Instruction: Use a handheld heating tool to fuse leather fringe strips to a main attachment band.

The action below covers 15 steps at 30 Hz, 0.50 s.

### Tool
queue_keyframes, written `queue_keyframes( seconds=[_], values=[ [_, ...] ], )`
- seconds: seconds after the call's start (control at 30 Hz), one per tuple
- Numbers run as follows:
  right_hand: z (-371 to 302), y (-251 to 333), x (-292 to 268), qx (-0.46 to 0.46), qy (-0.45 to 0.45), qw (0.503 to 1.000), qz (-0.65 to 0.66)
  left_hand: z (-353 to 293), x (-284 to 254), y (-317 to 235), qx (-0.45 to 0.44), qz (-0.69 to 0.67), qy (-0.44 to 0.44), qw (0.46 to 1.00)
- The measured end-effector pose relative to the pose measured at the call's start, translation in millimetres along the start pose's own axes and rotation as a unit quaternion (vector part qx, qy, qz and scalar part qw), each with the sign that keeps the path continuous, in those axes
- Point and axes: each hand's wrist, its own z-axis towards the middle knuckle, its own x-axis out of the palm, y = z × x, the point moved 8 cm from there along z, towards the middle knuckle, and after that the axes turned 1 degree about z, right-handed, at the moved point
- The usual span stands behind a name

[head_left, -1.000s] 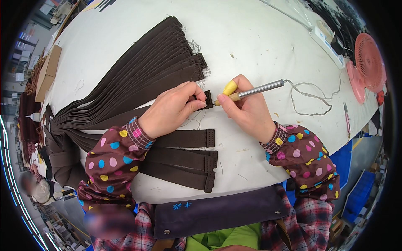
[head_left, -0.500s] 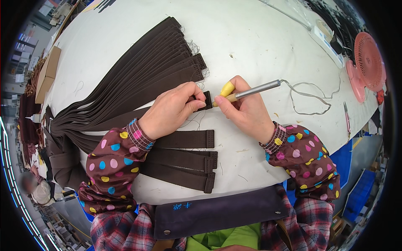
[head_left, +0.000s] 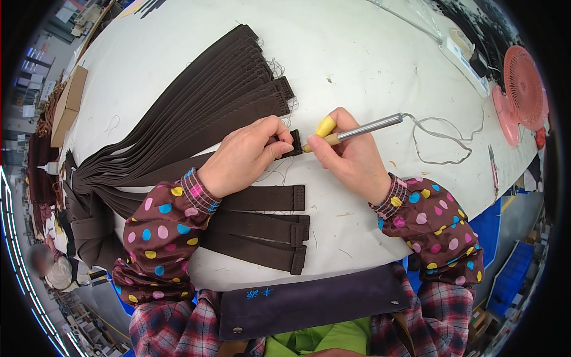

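My left hand [head_left: 247, 154] is closed in a pinch on a dark brown webbing strap [head_left: 296, 141], near its stitched end. Between the fingers of my right hand [head_left: 354, 166] is a thin, corded pen tool like a soldering iron [head_left: 372, 127], with a silver barrel and a pale yellowish front. Its tip points left at the strap's end, close beside it; whether they touch I cannot tell. A yellow finger cover [head_left: 325, 126] sits on a right-hand finger. Fanned above my left hand is a bundle of brown straps [head_left: 202, 101], with loose threads at their ends. Several separate straps [head_left: 267, 198] lie below.
A white-covered table [head_left: 369, 59] carries everything. The tool's grey cord [head_left: 443, 159] loops to the right. Further right are tweezers [head_left: 493, 169], a pink fan [head_left: 523, 86] and a white power strip [head_left: 464, 62]. A cardboard box [head_left: 68, 107] stands at the left edge.
My right hand and the pen tool have shifted very slightly to the right. The left hand and the straps look almost unmoved.
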Motion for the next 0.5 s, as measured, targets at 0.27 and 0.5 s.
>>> queue_keyframes(
  seconds=[0.27, 0.5],
  values=[
    [1.1, 0.3, 1.3, -0.005, 0.008, 1.0, -0.019, 0.7, -0.1, 0.8, -0.003, -0.001, -0.002, 1.0],
    [0.0, 1.4, -0.9, -0.011, -0.003, 1.0, -0.004, 0.7, -2.2, -2.7, 0.016, -0.011, 0.043, 0.999]
  ],
)
